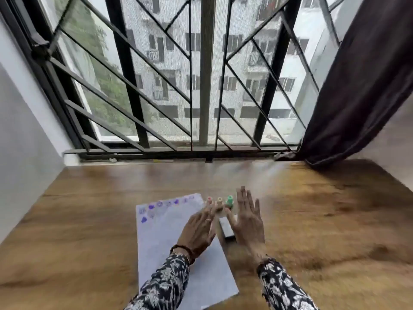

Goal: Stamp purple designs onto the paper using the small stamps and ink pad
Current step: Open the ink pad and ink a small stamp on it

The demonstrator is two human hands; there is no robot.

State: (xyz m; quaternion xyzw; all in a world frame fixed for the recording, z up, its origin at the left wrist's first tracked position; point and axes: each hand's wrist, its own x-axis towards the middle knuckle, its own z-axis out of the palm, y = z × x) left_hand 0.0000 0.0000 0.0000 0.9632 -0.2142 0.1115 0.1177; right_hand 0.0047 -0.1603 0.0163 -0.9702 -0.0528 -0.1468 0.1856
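A wooden table carries the paper, purple prints confined to its far left corner. The ink pad lies just right of the sheet, three small stamps stood beyond, presumably for reach. Left hand and right hand are spread, nothing gripped.

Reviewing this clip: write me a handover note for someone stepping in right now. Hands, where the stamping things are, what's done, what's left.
Left hand: open, empty, over the paper's right edge.
Right hand: open, flat, empty, beside the ink pad.
Paper lies on the wooden table. Ink pad sits just off its right edge, between the hands. Three small stamps stand behind it: pink, yellow, green.
Done: purple prints along the top edge and top left corner.
Left: most of the sheet is blank; pick a stamp, ink it, continue.
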